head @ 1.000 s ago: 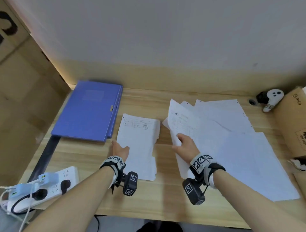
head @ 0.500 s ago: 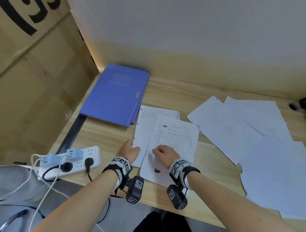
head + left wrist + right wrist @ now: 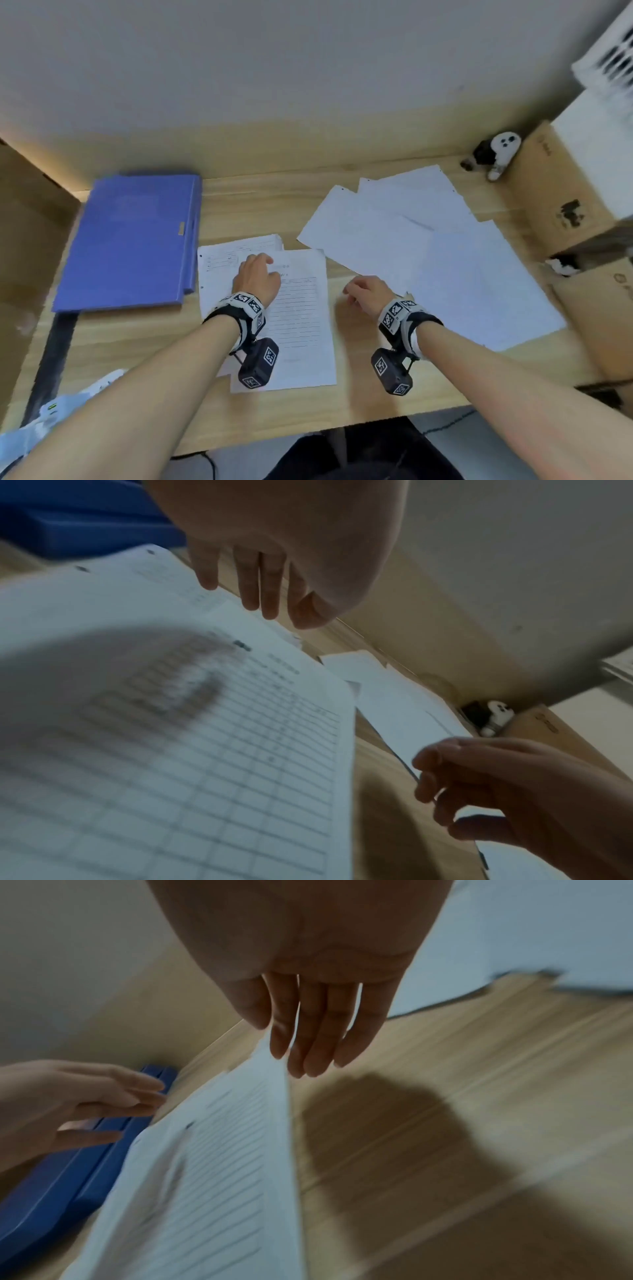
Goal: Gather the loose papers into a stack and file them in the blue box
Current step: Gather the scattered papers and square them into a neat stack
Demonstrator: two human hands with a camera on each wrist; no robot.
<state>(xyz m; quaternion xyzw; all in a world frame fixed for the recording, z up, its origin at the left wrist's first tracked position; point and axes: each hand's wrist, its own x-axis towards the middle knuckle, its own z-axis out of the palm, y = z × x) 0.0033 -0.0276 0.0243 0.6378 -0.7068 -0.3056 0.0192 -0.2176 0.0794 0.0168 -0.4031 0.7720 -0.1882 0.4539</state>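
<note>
The shut blue box (image 3: 126, 240) lies flat at the table's left. Right of it sits a small stack of papers (image 3: 301, 322), a lined form on top of a printed sheet (image 3: 219, 263). My left hand (image 3: 257, 274) rests on the stack's upper part, and its straight fingers (image 3: 257, 593) touch the paper (image 3: 171, 750). My right hand (image 3: 363, 291) hovers over bare wood just right of the stack and holds nothing; its fingers (image 3: 308, 1042) hang by the top sheet's (image 3: 212, 1177) right edge. Several loose papers (image 3: 428, 257) overlap on the right.
Cardboard boxes (image 3: 565, 192) line the right side, with a black-and-white controller (image 3: 496, 154) at the back corner. A power strip (image 3: 51, 411) with cables lies at the front left. A cardboard panel (image 3: 20, 222) stands on the left. The wall runs close behind the table.
My right hand has let go of the lined form laid on the stack and drawn off to the right. My left hand has shifted from the stack's left edge onto its top.
</note>
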